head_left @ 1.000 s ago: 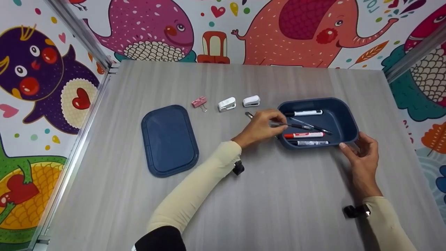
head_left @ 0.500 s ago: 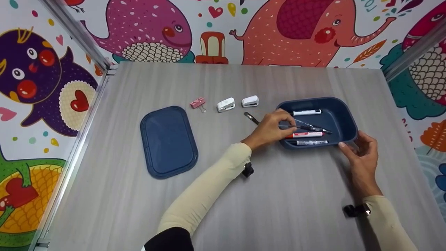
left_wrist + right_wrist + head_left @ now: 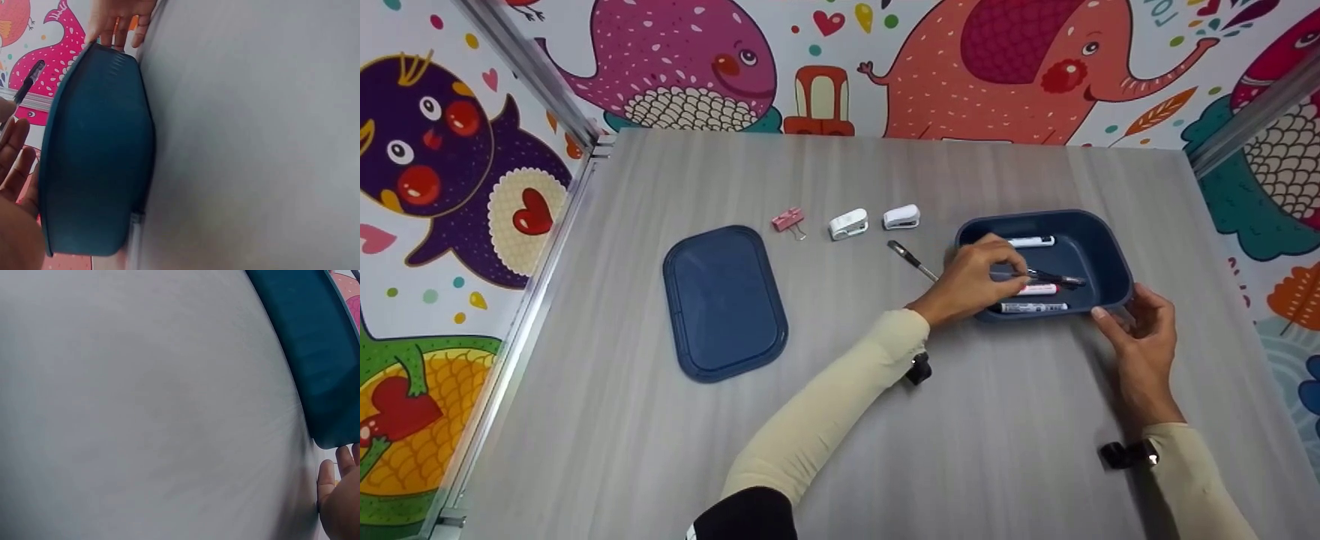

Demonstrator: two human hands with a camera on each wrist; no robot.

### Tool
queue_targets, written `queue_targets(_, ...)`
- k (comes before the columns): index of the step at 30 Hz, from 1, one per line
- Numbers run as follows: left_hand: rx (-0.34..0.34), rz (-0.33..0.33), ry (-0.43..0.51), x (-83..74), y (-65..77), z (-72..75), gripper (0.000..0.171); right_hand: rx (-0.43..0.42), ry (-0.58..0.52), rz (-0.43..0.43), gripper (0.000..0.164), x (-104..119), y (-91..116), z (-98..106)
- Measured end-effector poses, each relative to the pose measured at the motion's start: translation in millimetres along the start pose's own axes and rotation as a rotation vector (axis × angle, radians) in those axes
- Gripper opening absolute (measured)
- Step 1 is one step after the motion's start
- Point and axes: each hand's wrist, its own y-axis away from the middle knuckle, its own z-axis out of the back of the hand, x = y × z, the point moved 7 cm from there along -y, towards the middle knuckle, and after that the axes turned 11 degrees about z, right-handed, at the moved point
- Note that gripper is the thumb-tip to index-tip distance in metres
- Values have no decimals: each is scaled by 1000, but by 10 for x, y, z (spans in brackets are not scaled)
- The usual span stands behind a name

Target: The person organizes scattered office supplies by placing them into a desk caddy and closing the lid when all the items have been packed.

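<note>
In the head view my left hand [image 3: 979, 274] is over the left side of the blue box [image 3: 1099, 232]. Thumb and forefinger pinch a black pen [image 3: 27, 87], seen at the left edge in the left wrist view. My right hand [image 3: 1144, 349] holds the box's near right corner, thumb at the rim and fingers bent around the end. Inside the box lie a dark pen [image 3: 1069, 280], a red and white marker [image 3: 1042, 289], and two white markers, one [image 3: 1035, 241] along the far side and one [image 3: 1035, 307] along the near side, partly hidden by my left hand.
Another pen [image 3: 911, 259] lies on the table left of the box, partly behind my left hand. Beyond are two small white staplers [image 3: 849, 224] [image 3: 901, 217] and a pink binder clip [image 3: 788, 220]. A blue lid [image 3: 726, 304] lies further left. Patterned walls border the table.
My left hand has moved right with the pen, from the box's left edge to over its inside. The pen on the table shows more. My right hand has stayed at the corner.
</note>
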Motion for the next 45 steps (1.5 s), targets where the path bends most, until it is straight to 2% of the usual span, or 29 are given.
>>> queue_targets(8, -34, 42, 37, -10, -107, -69, 9, -9, -12, 9, 70, 5, -3, -2)
queue_targets(15, -56, 85, 3, -9, -189, -112, 8, -20, -32, 4, 70, 1, -4, -2)
queue_targets(19, -42, 130, -6, -30, -226, -156, 8, -29, -58, 16, 70, 16, -7, 1)
queue_targets(25, -20, 184, 1, -56, -300, -270, 9, -10, -34, -2, 71, -4, 4, -3)
queue_targets(28, -17, 256, -64, -28, -344, -329, 11, -7, -26, -4, 71, -6, -2, -5)
queue_targets(31, -7, 325, -183, 5, -373, -369, 12, -5, -17, -8, 71, -1, -6, -10)
queue_targets(36, 14, 395, -337, 33, -386, -410, 13, -2, -17, -18, 71, 2, -5, -17)
queue_targets(41, 53, 430, -397, 49, -395, -455, 13, -18, -59, 0, 70, 14, -11, -12)
queue_targets(45, 66, 428, -407, 65, -406, -482, 13, -27, -82, 17, 69, 12, -10, -4)
